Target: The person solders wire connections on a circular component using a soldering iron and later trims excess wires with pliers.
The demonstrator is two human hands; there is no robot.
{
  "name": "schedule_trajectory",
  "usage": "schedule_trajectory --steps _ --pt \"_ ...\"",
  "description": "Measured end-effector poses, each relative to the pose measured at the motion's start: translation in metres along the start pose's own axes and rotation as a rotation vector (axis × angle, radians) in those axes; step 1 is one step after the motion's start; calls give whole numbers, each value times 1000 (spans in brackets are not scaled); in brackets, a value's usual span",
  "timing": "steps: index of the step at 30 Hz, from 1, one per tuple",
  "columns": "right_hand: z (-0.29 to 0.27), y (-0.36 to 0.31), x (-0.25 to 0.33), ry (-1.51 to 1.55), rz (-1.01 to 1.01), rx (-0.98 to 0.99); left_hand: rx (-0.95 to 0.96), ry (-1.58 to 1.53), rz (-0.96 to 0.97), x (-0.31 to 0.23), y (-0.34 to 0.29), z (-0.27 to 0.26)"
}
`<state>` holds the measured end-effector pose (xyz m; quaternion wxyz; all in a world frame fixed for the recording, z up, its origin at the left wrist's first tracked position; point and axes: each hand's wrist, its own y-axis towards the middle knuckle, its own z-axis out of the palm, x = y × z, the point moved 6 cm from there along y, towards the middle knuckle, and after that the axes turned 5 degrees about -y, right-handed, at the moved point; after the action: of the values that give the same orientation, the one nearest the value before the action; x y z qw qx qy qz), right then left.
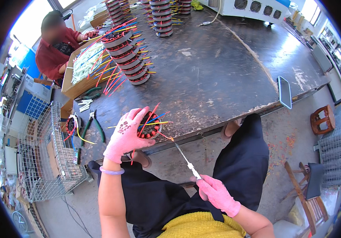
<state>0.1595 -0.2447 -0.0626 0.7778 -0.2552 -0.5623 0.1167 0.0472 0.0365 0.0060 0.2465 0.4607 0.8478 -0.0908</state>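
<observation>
My left hand, in a pink glove, grips a ring-shaped motor stator at the table's near edge. Red, blue and yellow leads stick out of it. In its pink glove, my right hand is closed around what looks like a long-necked lighter, with a thin metal neck and a white section. The neck's tip touches or nearly touches the end of a red lead, where a small orange flame glows. Left of my left hand lie green-handled pliers and another wired stator.
A leaning stack of stators stands on the dark table, more stacks behind. Across it, a person sits by a cardboard box of white sleeves. A wire cage stands left; a wooden stool and a chair are right.
</observation>
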Motion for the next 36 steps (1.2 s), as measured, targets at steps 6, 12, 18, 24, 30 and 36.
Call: schedule_trajectory --steps 6,12,18,24,30,36 --pt "0 0 -1 -85 -14 -20 7 6 -2 4 1 2" --pt "1 -2 3 -19 -3 -24 12 4 -14 2 2 2" --pt "2 -1 7 -10 -2 -7 16 -11 -51 -4 2 -1" --pt "2 0 3 -13 -3 -3 27 -6 -54 -6 3 -1" --pt "1 0 3 -30 -13 -1 23 -20 -31 -3 4 1" --pt "3 0 10 -43 2 -7 16 -10 -41 -3 1 -3"
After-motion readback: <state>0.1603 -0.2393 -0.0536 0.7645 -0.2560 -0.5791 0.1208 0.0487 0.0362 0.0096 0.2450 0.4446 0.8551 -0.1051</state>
